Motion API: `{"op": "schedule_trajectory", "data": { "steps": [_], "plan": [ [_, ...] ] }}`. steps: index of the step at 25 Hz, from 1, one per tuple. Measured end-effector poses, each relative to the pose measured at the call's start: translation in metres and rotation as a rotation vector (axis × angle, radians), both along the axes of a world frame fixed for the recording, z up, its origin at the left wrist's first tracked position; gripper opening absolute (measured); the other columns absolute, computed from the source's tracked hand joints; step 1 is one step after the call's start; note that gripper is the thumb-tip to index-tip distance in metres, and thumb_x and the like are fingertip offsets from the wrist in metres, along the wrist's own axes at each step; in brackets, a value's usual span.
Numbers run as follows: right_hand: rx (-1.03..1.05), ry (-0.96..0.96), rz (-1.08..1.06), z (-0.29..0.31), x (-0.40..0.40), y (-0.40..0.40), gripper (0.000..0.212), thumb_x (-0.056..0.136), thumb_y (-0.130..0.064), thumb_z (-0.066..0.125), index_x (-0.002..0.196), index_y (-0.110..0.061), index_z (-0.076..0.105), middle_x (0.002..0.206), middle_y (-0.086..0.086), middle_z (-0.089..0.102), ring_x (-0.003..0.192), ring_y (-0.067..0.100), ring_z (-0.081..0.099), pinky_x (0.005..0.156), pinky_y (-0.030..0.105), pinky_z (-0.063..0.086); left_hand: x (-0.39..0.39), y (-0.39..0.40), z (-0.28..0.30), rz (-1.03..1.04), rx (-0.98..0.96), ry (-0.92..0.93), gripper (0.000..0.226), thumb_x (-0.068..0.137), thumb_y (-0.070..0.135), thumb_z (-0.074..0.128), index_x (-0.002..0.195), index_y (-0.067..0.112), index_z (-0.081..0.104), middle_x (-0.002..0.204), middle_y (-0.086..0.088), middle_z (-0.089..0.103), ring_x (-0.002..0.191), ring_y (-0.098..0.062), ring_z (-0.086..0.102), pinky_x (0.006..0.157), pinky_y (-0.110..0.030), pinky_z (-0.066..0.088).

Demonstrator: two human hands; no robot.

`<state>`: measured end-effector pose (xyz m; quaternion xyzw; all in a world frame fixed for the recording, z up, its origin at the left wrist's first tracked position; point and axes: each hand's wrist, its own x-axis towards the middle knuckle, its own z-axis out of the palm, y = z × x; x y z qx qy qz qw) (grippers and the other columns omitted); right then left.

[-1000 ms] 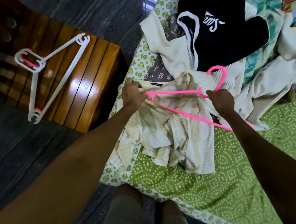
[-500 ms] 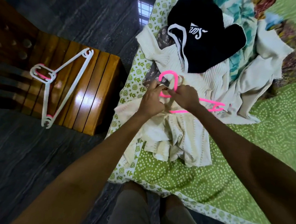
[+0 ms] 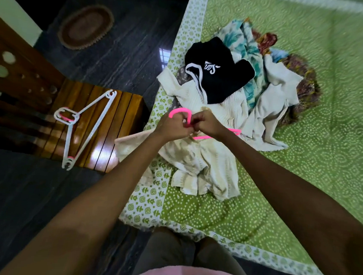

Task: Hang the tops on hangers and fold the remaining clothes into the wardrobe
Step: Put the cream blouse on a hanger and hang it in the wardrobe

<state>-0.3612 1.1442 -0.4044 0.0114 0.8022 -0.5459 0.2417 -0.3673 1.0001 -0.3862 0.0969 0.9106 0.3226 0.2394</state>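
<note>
Left hand: the left hand (image 3: 172, 127) is reaching over the bed edge with fingers curled, pinching at the neck of the cream top (image 3: 198, 160) right by the stem of the pink hanger (image 3: 185, 116); its fingertips are meeting those of the other hand
Right hand: the right hand (image 3: 207, 123) is curling its fingers in against the left, gripping the pink hanger at the base of the hook together with the cloth; exactly which finger is touching plastic and which cloth cannot be told
Pink hanger: its hook is standing out above and left of the two hands; part of its bar and one shoulder end are showing to the right of the right wrist; the rest is lying hidden under the hands and the top
Cream top: it is lying crumpled on the green bedsheet (image 3: 303, 167) near the bed's left edge, spreading below the hands, one sleeve hanging out over the edge
Clothes pile: a black top (image 3: 219, 79) with white lettering is lying on a ribbed white garment (image 3: 232, 110) just beyond the hands; a teal floral cloth (image 3: 252, 56) and an off-white cloth (image 3: 273, 100) are lying to its right
White hanger: the white hanger (image 3: 84, 126) is lying flat on the wooden chair (image 3: 116, 132) beside the bed, well apart from the hands
Floor: an oval mat (image 3: 85, 27) is lying on the dark floor beyond the chair
</note>
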Motion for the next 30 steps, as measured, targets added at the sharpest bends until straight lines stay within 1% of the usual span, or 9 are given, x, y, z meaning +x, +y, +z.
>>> {"op": "schedule_trajectory", "data": {
  "steps": [3,8,12,17,19,21,23,27,30],
  "plan": [
    [-0.055,-0.096,0.019,0.05,0.009,0.017,0.029,0.07,0.017,0.043,0.083,0.008,0.067,0.06,0.012,0.062,0.049,0.009,0.054,0.05,0.018,0.044,0.009,-0.006,0.033,-0.062,0.064,0.221,0.036,0.074,0.044,0.069,0.065,0.01,0.063,0.057,0.006,0.046,0.059,-0.015,0.051,0.057,-0.024,0.035],
    [-0.012,-0.401,0.129,0.09,0.012,0.07,0.039,0.094,-0.018,0.034,0.11,0.005,0.06,0.103,0.018,0.063,0.075,0.018,0.061,0.056,0.025,0.043,0.014,-0.024,0.083,-0.017,0.131,0.352,0.044,0.083,0.032,0.07,0.051,0.007,0.053,0.042,0.003,0.039,0.043,-0.009,0.042,0.049,-0.026,0.03],
    [-0.137,-0.543,0.15,0.082,0.019,0.089,0.031,0.096,-0.018,0.038,0.12,-0.012,0.057,0.116,0.009,0.059,0.092,0.024,0.059,0.065,0.032,0.054,0.018,-0.037,0.112,-0.035,0.187,0.454,0.038,0.08,0.025,0.073,0.06,-0.006,0.065,0.053,-0.018,0.056,0.049,-0.018,0.052,0.056,-0.035,0.042],
    [-0.363,-0.555,0.086,0.056,0.035,0.075,0.039,0.089,-0.021,0.054,0.127,-0.021,0.056,0.104,0.004,0.061,0.087,0.019,0.061,0.074,0.041,0.053,0.025,-0.048,0.139,0.04,0.394,0.404,0.036,0.079,0.018,0.074,0.062,-0.012,0.064,0.05,-0.016,0.055,0.042,-0.006,0.047,0.049,-0.013,0.034],
    [-0.284,-0.519,0.066,0.044,0.037,0.056,0.043,0.091,-0.022,0.054,0.133,-0.023,0.051,0.125,0.003,0.057,0.111,0.017,0.056,0.098,0.041,0.043,0.029,-0.052,0.145,0.046,0.437,0.372,0.031,0.081,0.011,0.072,0.063,-0.013,0.064,0.043,0.005,0.054,0.041,-0.003,0.048,0.048,-0.01,0.034],
    [-0.344,-0.243,0.158,0.046,0.04,0.031,0.05,0.093,-0.026,0.049,0.139,-0.008,0.042,0.141,0.008,0.043,0.131,0.017,0.041,0.111,0.027,0.029,0.035,-0.052,0.152,0.044,0.46,0.353,0.029,0.08,0.014,0.073,0.064,-0.009,0.066,0.044,0.009,0.056,0.043,-0.004,0.051,0.049,-0.01,0.037],
    [-0.356,-0.206,0.09,0.052,0.045,0.011,0.048,0.096,-0.029,0.047,0.136,-0.003,0.042,0.129,0.007,0.048,0.117,0.015,0.048,0.104,0.025,0.036,0.042,-0.051,0.157,0.028,0.467,0.368,0.033,0.075,0.03,0.077,0.064,-0.001,0.069,0.051,-0.003,0.061,0.048,-0.012,0.055,0.05,-0.015,0.04],
    [-0.372,-0.127,-0.338,0.031,0.033,-0.002,0.011,0.092,-0.003,0.052,0.086,-0.005,0.061,0.063,-0.005,0.063,0.048,0.002,0.057,0.045,0.014,0.045,0.039,-0.057,0.156,0.121,0.3,0.438,0.041,0.069,0.046,0.074,0.059,0.007,0.068,0.055,-0.02,0.062,0.049,-0.018,0.055,0.048,-0.016,0.041],
    [-0.366,-0.071,-0.657,0.032,0.033,0.03,0.032,0.084,0.011,0.056,0.063,-0.01,0.067,0.051,-0.003,0.061,0.043,0.007,0.055,0.043,0.016,0.044,0.032,-0.074,0.144,0.274,0.12,0.531,0.043,0.073,0.038,0.076,0.053,0.002,0.062,0.043,-0.006,0.052,0.038,-0.006,0.05,0.043,-0.011,0.035]
  ]
}}
